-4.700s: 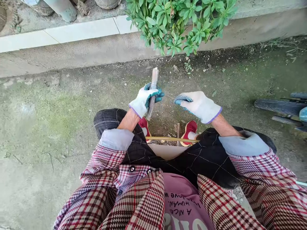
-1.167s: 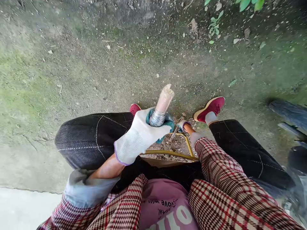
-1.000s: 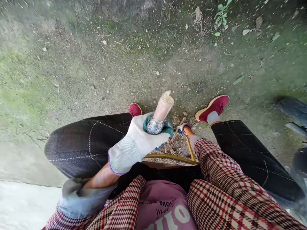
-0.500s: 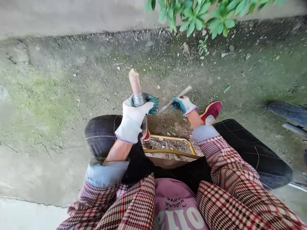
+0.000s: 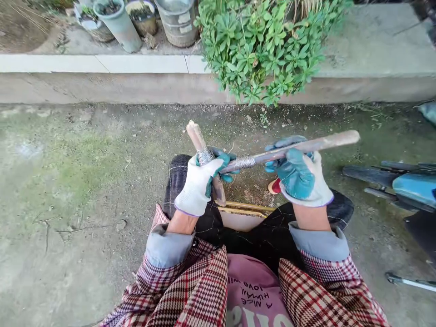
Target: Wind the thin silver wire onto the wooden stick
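Two wooden sticks meet at an angle in front of me. The short thick stick [image 5: 195,135] has silvery wire wound round its middle and runs slanting down past my left hand [image 5: 195,184]. That hand, in a white glove with green-coated fingers, is closed round the sticks where they meet. The longer stick [image 5: 329,141] points out to the right, with a second band of wire [image 5: 245,162] near its left end. My right hand [image 5: 303,179], gloved alike, holds this longer stick between thumb and fingers. Gloves hide the exact joint.
Under me is a low seat with a yellow metal frame [image 5: 243,210]. A raised ledge [image 5: 136,86] runs across ahead, bearing several pots, a bucket [image 5: 177,25] and a leafy bush [image 5: 259,54]. A blue vehicle part with a dark wheel [image 5: 368,176] stands at right.
The view has tilted up, bringing in the ledge and pots. My right hand has turned and moved right, and the longer stick now lies flatter and shows at greater length. My left hand keeps its hold.
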`<action>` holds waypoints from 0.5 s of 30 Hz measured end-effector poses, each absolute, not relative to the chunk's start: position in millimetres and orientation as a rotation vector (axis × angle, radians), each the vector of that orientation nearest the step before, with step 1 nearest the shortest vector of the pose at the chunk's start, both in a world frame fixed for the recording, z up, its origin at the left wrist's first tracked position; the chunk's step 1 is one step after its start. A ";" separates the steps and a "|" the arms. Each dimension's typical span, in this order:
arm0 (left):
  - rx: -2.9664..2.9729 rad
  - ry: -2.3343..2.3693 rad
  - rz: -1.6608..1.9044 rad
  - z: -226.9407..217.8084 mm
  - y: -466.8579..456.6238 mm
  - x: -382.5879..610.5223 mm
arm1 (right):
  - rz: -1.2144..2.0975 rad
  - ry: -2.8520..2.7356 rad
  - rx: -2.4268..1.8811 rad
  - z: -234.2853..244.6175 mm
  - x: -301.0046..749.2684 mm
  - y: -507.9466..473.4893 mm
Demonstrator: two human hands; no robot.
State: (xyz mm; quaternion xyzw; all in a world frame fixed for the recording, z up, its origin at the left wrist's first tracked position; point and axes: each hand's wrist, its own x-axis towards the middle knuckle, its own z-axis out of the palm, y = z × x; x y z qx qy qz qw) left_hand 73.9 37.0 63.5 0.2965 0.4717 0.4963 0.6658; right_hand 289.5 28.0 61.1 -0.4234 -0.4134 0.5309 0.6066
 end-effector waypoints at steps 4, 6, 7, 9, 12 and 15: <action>0.744 1.084 1.193 83.2 27.3 79.6 | 1.193 -0.836 -0.939 62.9 287.3 -8.7; 0.730 1.052 1.227 84.9 24.2 81.5 | 1.188 -0.816 -0.997 65.0 286.5 -22.8; 0.709 1.025 1.237 84.0 22.9 82.4 | 1.181 -0.819 -1.039 66.3 285.9 -28.1; 0.644 0.976 1.238 80.6 20.4 84.1 | 1.176 -0.842 -1.117 69.0 283.6 -34.8; 0.519 0.952 1.223 76.3 16.2 86.8 | 1.218 -0.897 -1.179 71.8 275.3 -36.3; 0.430 0.923 1.181 75.9 11.1 88.3 | 1.329 -0.946 -1.179 72.1 260.6 -33.8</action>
